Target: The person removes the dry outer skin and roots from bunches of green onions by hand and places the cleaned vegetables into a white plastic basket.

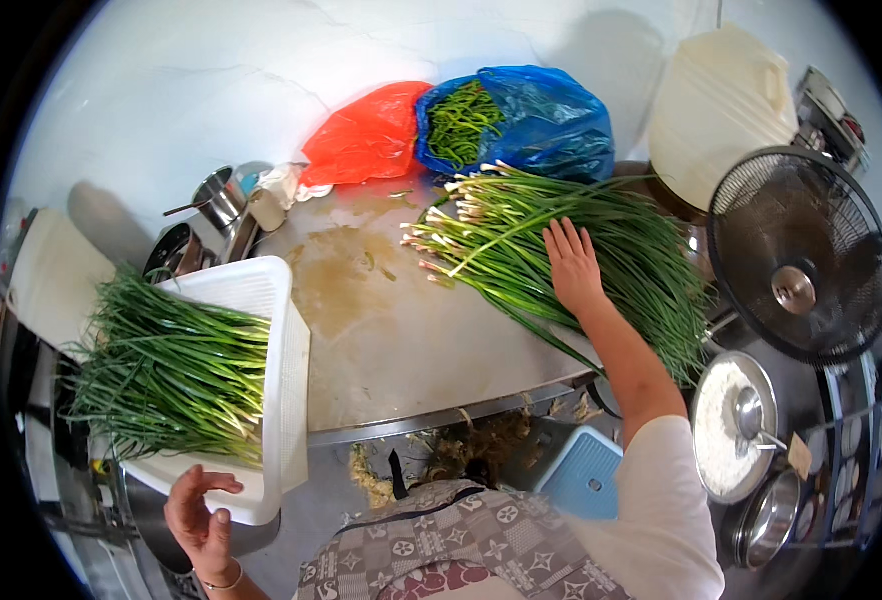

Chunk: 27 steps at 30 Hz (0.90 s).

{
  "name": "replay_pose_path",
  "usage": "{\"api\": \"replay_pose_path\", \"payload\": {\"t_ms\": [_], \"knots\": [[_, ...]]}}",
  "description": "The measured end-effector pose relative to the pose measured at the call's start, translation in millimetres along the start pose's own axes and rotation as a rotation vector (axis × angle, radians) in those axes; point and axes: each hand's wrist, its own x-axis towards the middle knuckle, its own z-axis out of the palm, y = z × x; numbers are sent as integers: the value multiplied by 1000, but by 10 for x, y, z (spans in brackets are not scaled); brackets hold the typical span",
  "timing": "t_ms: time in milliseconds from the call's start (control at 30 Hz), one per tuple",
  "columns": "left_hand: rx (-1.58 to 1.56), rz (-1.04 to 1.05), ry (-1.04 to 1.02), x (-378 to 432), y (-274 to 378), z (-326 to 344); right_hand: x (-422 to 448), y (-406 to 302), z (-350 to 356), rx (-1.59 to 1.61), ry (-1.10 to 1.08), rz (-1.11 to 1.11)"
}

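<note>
My right hand lies flat, fingers spread, on a large pile of green onions on the steel table. Their pale root ends point left and the long green leaves spread to the right. My left hand is raised with its fingers apart and nothing in it, just in front of the near rim of a white plastic basket. Inside that basket lies another heap of green onions, white ends to the right, leaves hanging over its left side.
Against the wall sit a red plastic bag and a blue plastic bag with green chili peppers. At right stand a black fan and a bowl of white powder. A blue plastic stool is below the wet steel table.
</note>
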Motion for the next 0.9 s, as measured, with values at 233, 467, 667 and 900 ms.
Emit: {"api": "replay_pose_path", "payload": {"t_ms": [233,467,667,900], "knots": [[-101,-162,-3,-227,140,448,684,-78,56,-114,-208,-322],[-237,-359,32,-341,88,690,642,292,161,34,-281,-124],[-254,-443,-115,-214,-64,886,630,470,340,21,-150,74],[-159,-428,-381,60,-261,1158,801,437,281,100,-385,66]]}}
